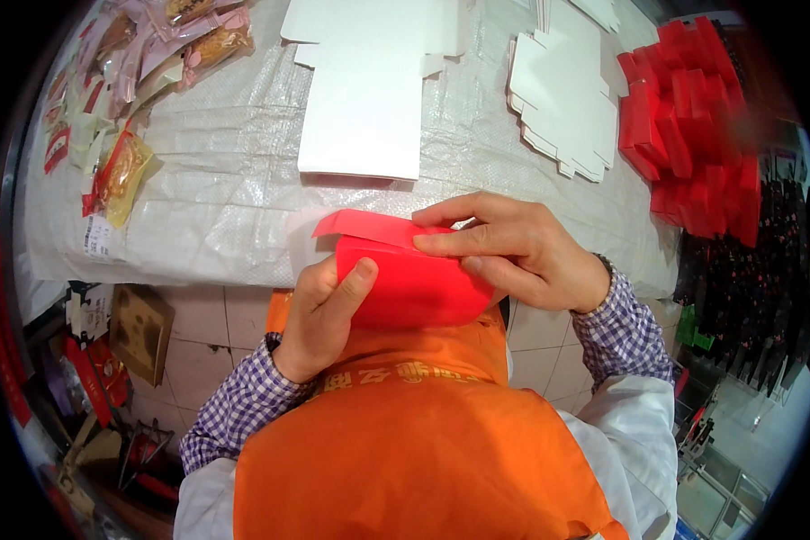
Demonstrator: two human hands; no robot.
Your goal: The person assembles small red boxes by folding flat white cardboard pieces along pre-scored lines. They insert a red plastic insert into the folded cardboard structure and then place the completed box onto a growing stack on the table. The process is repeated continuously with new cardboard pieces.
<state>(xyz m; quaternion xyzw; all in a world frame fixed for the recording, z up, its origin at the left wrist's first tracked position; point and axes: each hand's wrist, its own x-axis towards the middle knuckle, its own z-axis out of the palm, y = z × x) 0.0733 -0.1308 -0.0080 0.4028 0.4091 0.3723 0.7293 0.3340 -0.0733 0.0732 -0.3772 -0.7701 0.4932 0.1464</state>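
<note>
Left hand (319, 315) clasps a red box (409, 292) while the right hand (526, 247) grips it at the top flap (369, 225), where even pressure along the crease (382, 246) should fold neatly.

The box (405, 288) looks like thin card, smooth with a soft sheen; the blanks (562, 99) are smooth, matt card. Woven plastic, creased and faintly glossy, covers the tabletop (220, 153). The packets (214, 49) are clear, shiny plastic film. The apron (405, 450) is smooth cloth, the cuffs (243, 405) are woven cloth, the floor tiles (540, 355) look smooth
</note>
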